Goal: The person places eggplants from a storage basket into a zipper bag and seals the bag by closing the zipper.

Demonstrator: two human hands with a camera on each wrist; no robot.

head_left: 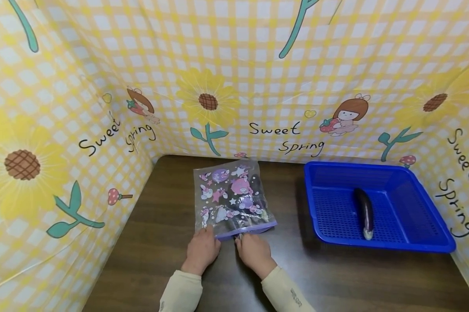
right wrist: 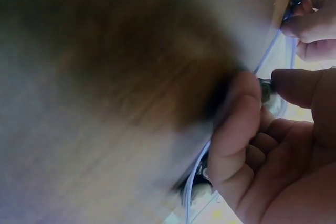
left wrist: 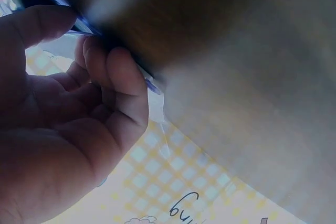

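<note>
A clear zip bag (head_left: 218,190) with pink and purple cartoon prints lies flat on the table, its purple-edged mouth toward me. Dark eggplants (head_left: 260,190) show through its right side. At the left of the mouth, my left hand (head_left: 202,248) pinches the bag's edge between thumb and fingers. My right hand (head_left: 254,251) is at the middle of the mouth. In the right wrist view, its thumb and forefinger pinch a greenish eggplant stem (right wrist: 266,92) between the bag's lips. Most of that eggplant is hidden. Another stem end (right wrist: 199,190) shows beside the curled fingers.
A blue plastic basket (head_left: 316,212) stands at the right on the brown wooden table (head_left: 152,208), with one eggplant (head_left: 363,210) lying in it. Yellow checked cloth (head_left: 238,56) with flower prints rises behind and on both sides of the table.
</note>
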